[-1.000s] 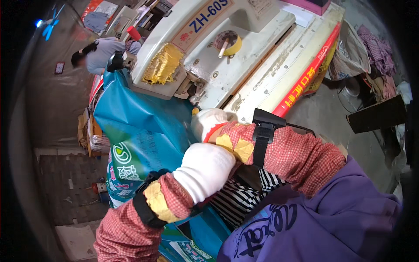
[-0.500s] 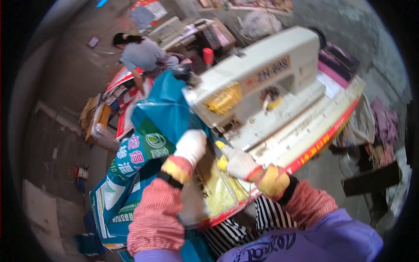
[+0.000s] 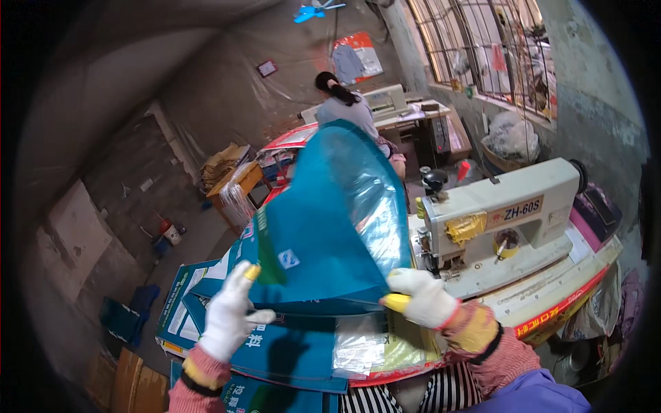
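Lifted since a moment ago, teal woven sack [image 3: 337,220] is pinched at both edges by gloved left hand [image 3: 231,313] and right hand [image 3: 427,297], probably best kept taut beside sewing machine [image 3: 502,220].

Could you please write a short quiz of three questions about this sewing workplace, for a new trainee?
1. True or false: both gloved hands hold up the teal bag.
2. Which side of the bag does the right hand grip?
A. its top edge
B. its lower right corner
C. its middle
3. Fill in: to the right of the bag stands a cream-coloured sewing ____.

Key
1. True. The left hand grips the lower left edge and the right hand the other side.
2. B
3. machine. A stack of flat bags lies below the left hand, and another person sits behind.
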`<action>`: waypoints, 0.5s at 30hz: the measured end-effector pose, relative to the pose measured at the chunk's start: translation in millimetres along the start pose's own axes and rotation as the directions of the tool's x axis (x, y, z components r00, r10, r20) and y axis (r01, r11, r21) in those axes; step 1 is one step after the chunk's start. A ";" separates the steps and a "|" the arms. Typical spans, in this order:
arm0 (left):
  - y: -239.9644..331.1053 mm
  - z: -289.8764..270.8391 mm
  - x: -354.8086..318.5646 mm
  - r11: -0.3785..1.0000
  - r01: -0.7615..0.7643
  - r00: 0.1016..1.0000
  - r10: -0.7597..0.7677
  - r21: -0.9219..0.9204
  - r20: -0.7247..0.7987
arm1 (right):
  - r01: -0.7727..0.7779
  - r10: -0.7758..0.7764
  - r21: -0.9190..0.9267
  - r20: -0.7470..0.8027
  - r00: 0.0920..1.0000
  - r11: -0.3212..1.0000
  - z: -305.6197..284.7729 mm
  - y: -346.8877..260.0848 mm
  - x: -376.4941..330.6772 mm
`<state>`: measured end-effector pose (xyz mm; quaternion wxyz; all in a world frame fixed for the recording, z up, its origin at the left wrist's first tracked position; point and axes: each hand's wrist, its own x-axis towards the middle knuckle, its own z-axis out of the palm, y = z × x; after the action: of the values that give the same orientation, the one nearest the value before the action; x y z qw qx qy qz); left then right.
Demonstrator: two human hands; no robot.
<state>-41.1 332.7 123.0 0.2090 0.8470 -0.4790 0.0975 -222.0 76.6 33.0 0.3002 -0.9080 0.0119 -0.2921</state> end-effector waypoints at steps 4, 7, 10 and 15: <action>-121.4 52.5 -6.3 0.881 0.235 0.972 -0.206 0.410 -0.115 | 0.112 0.031 0.341 -0.386 0.922 0.933 -50.2 -27.4 -27.3; -174.9 59.0 39.0 0.946 0.114 0.979 -0.056 0.302 -0.193 | 0.118 -0.086 0.037 -0.482 0.872 0.992 -64.6 -22.6 -40.0; -113.9 18.1 109.9 0.986 0.068 0.962 -0.105 -0.150 -0.253 | -0.007 0.132 0.197 -0.633 0.763 0.980 -52.7 -7.9 -34.5; -62.7 -77.6 104.1 0.665 0.114 0.580 0.559 0.739 -0.592 | 0.114 0.410 0.559 -0.718 0.562 0.822 -64.6 24.5 -23.1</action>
<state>69.4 315.6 214.0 0.0367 0.6498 -0.3726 0.6615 -272.1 26.3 49.3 0.5304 -0.5384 0.1450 -0.6385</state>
